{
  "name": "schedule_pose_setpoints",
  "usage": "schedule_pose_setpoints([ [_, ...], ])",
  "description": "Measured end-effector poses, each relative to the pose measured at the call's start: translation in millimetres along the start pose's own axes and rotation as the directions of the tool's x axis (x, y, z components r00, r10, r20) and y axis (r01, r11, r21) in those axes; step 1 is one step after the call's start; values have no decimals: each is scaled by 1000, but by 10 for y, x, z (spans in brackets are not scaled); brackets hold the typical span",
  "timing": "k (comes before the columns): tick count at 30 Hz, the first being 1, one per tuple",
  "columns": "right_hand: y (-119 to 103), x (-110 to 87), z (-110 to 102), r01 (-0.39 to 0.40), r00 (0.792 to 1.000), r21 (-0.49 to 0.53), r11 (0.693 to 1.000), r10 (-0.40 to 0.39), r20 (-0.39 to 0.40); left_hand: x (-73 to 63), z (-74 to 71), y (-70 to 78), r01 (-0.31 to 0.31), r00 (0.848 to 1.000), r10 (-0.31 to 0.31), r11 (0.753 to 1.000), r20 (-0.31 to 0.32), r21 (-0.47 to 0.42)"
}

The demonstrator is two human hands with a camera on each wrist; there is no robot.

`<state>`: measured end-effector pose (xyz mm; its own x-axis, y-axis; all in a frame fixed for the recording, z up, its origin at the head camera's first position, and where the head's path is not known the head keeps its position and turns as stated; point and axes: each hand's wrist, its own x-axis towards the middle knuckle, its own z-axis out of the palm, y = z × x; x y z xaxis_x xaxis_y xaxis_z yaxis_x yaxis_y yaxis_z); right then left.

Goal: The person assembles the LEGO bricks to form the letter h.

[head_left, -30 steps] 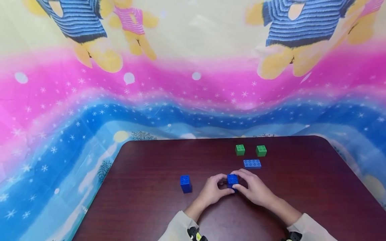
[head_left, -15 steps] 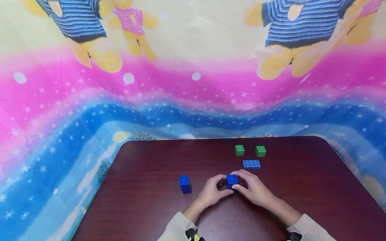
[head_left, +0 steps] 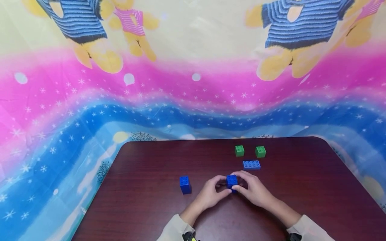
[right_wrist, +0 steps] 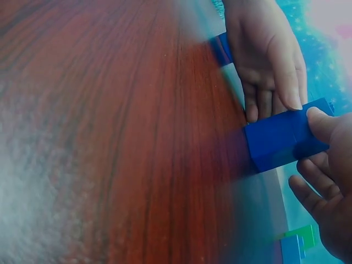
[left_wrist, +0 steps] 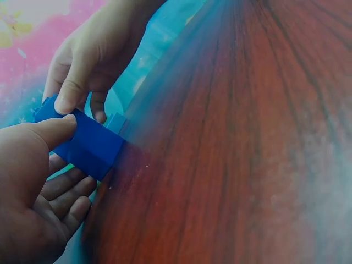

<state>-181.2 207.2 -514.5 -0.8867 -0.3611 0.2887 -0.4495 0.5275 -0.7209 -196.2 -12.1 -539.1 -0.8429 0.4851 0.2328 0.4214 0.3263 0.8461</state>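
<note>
Both hands meet at a tall blue toy-brick stack [head_left: 232,180], which stands upright near the middle of the table in the head view. A faint seam crosses its side in the right wrist view. From the left, my left hand [head_left: 212,191] holds it between thumb and fingers, its thumb [left_wrist: 61,131] against the blue side. My right hand [head_left: 252,187] pinches the same stack from the right, with its thumb [right_wrist: 320,122] on the near face. Some fingertips are hidden behind the stack. Left of the hands stands another tall blue brick stack [head_left: 185,185], untouched.
Behind the hands lies a lighter blue eight-stud brick [head_left: 251,164]. Two green bricks [head_left: 239,150] sit farther back, side by side but apart. The dark wooden table [head_left: 144,167] ends at a patterned cloth backdrop [head_left: 193,100].
The left wrist has shifted slightly to the left. Both hands stay at the blue stack, and the other bricks have not moved.
</note>
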Motion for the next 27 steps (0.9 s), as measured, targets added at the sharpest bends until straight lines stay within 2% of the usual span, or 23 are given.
schedule_pose_setpoints([
  [7,21,-15,19,-19,1000,-19,1000,20,4,-101,-107,68,19,1000,-18,999,26,-37],
  [12,12,-14,20,-41,999,-16,999,41,3,-194,-198,160,54,996,-50,997,76,-59],
  [16,-2,-9,21,-59,998,-20,998,59,1,-276,-255,214,58,991,-47,995,124,-81],
  [21,-8,-6,29,-66,998,-26,997,66,-3,-420,-369,252,25,988,-11,996,157,-89],
  [27,27,-30,43,-54,998,-41,998,53,-15,-620,-577,262,-8,982,24,997,185,-82],
])
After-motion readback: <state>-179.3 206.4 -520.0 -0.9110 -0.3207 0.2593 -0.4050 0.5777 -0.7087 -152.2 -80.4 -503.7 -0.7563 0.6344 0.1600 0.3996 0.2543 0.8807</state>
